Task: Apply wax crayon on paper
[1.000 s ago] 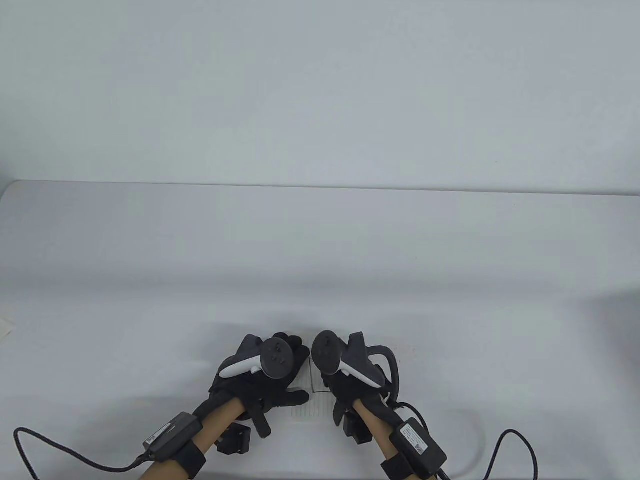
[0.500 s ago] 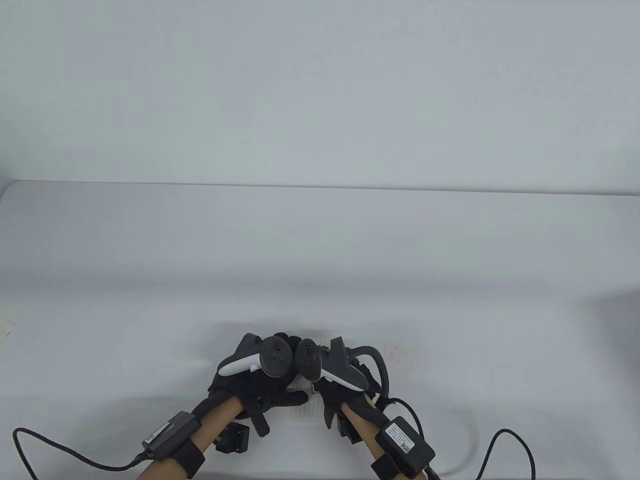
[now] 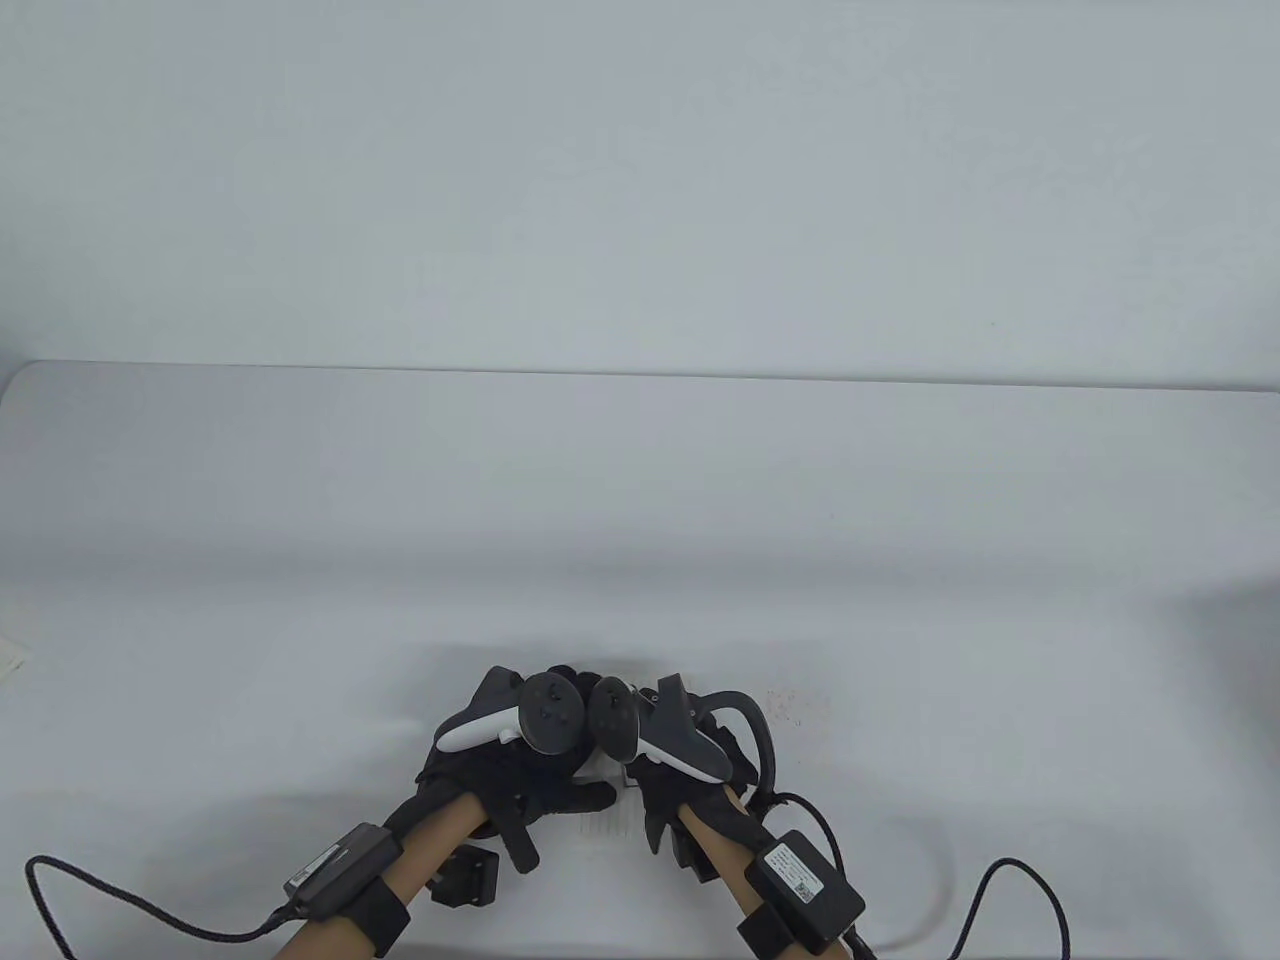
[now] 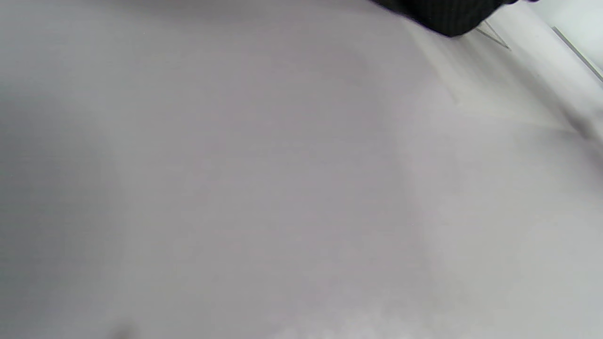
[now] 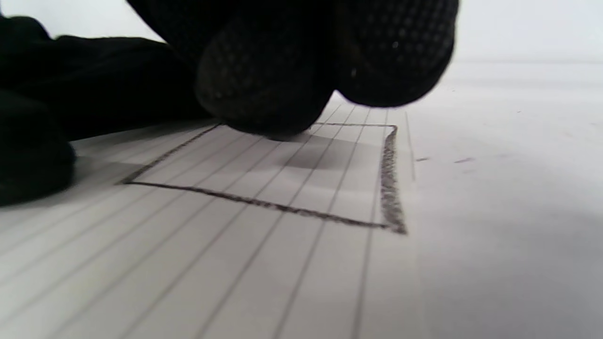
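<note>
A sheet of lined paper (image 3: 612, 822) lies at the table's front edge under both hands. In the right wrist view the paper (image 5: 282, 263) bears a dark crayon square outline (image 5: 388, 188). My right hand (image 3: 680, 780) has its fingers (image 5: 264, 84) bunched together, touching the paper inside the square. The crayon itself is hidden within them. My left hand (image 3: 520, 760) rests flat on the paper's left part with the thumb stretched out, close beside the right hand. It also shows in the right wrist view (image 5: 33, 141). The left wrist view shows only blurred white surface and a bit of glove (image 4: 443, 14).
The white table runs back to a far edge (image 3: 640, 372) against a white wall. Black cables (image 3: 1000, 880) trail from both wrists along the front edge. Faint dark specks (image 3: 790, 700) mark the table right of the hands. A small pale object (image 3: 10, 660) sits at the left edge.
My right hand has moved left across the paper until its tracker sits against the left hand's tracker. The left hand has stayed in place.
</note>
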Motion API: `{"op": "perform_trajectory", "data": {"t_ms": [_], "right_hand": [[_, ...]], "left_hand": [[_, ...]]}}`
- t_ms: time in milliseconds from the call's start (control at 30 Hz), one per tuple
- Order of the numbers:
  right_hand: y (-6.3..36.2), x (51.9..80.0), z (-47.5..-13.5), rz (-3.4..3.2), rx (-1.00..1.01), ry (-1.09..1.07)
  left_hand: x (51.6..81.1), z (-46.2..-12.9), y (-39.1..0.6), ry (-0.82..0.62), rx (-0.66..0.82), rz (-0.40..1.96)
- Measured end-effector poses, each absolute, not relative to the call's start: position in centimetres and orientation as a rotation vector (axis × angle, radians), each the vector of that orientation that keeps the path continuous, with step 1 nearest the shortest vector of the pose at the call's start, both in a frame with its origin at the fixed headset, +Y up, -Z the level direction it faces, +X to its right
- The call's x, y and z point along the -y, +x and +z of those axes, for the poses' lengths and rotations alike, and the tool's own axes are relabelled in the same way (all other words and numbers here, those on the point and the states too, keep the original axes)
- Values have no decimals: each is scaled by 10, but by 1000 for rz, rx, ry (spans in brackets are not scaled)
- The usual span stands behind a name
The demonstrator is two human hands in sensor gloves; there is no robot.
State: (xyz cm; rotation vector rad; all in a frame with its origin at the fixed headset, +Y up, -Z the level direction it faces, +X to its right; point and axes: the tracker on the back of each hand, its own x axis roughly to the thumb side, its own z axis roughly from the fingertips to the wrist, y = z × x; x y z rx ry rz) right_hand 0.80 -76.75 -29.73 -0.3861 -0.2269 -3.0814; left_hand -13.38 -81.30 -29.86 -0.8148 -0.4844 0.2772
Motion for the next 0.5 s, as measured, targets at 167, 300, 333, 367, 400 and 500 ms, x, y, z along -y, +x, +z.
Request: {"op": "perform_trajectory", "data": {"t_ms": [167,300,333,367,400,500], "right_hand": [[7,765,-298,-3081,320,-474],[7,765,-296,-3012,196,-405],[4,764,-294,-3004,212,-434],[4,762,-295,-3010,267,-457],[6,762,-296,-3054,344,-478],[7,763,-296,-3015,233,-391]], "left_hand": [[813,-299,-134,-815,484,276],[813,-299,-134,-816,484,276],[813,-299,-134,-816,484,276],[813,-299,-134,-816,485,276],[813,-299,-134,-816,485,275],[813,-299,-134,-817,485,275]]}}
